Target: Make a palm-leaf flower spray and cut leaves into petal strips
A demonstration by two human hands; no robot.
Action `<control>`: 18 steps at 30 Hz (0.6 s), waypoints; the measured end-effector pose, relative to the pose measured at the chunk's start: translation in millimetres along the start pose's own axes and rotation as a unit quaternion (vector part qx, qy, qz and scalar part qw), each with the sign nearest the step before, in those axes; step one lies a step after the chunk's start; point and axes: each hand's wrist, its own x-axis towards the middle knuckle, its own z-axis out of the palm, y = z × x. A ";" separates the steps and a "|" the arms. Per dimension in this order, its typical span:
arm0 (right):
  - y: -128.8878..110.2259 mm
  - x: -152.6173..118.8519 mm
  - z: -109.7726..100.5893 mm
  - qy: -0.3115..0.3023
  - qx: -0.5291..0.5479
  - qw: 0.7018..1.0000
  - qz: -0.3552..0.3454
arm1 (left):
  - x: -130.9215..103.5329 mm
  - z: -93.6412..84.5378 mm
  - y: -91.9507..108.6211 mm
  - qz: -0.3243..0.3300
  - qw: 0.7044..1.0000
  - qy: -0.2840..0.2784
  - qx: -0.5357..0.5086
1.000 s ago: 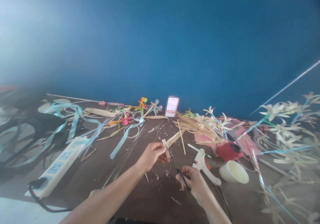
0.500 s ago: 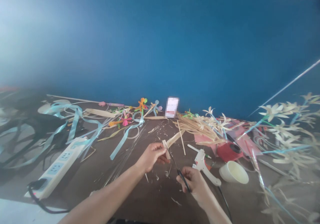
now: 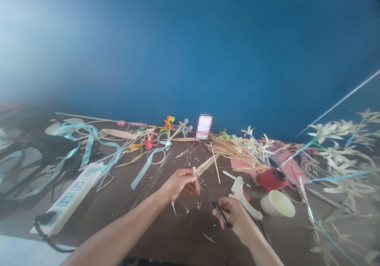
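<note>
Near the middle of the brown table, my left hand (image 3: 181, 183) pinches a short pale strip (image 3: 196, 179) that stands nearly upright between thumb and fingers. My right hand (image 3: 230, 214) grips black-handled scissors (image 3: 221, 212), whose blades point up and left to the strip's right edge. Whether the blades are open or closed is too small to tell. Small pale scraps (image 3: 209, 238) lie on the table below the hands. Just beyond the strip is a wider tan husk piece (image 3: 209, 164).
A white glue gun (image 3: 245, 200) and a cream cup (image 3: 277, 204) are right of my right hand. Behind lies a bundle of tan strips (image 3: 237, 151). A power strip (image 3: 69, 198) and blue ribbon (image 3: 145, 173) are on the left, pale flowers (image 3: 325, 131) at the right.
My right hand and the scissors have shifted slightly right. My left hand stays in nearly the same place, with the pale strip turned a little narrower to the view.
</note>
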 end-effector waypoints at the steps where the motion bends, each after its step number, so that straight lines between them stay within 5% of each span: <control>1: -0.5 -0.3 -0.4 -0.001 0.003 1.000 0.000 | -0.4 0.1 0.5 0.000 1.000 -0.001 0.000; 18: -12.9 -4.5 -12.5 -0.086 0.055 0.995 -0.010 | -1.4 -4.0 4.7 -0.010 0.999 -0.035 -0.001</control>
